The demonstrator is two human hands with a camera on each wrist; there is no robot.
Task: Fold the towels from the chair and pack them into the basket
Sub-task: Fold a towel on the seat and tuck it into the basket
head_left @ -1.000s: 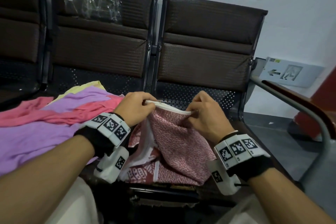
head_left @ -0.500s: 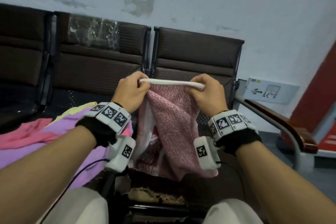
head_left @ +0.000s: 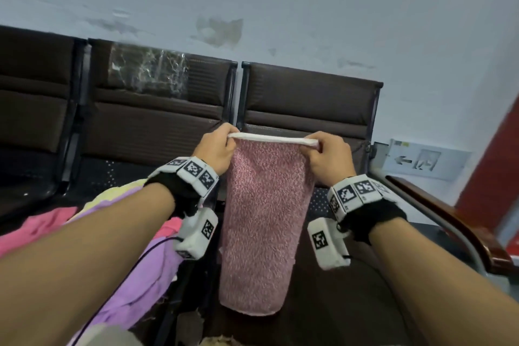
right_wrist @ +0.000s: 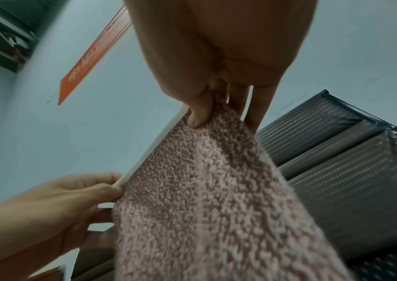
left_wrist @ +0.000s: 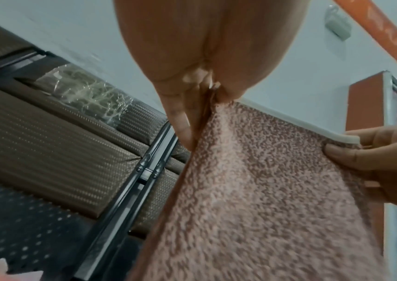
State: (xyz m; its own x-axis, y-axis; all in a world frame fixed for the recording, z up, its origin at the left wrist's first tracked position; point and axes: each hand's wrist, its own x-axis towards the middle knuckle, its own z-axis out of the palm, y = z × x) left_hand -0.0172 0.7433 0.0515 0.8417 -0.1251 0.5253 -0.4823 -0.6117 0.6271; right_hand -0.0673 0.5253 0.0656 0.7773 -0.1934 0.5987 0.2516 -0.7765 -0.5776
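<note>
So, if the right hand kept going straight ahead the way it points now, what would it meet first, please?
Probably the brown chair backrest behind the right hand, which pinches the pink towel; depth is unclear.

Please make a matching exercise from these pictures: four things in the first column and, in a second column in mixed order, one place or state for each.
Things:
1. speckled pink towel
2. left hand
3. purple towel
4. clear plastic wrap

Places or states:
A. lies on the chair seat
B. hangs in the air from its white top edge
C. stuck on a chair backrest
D. pinches one top corner of the towel

Pairs: 1-B, 2-D, 3-A, 4-C
</note>
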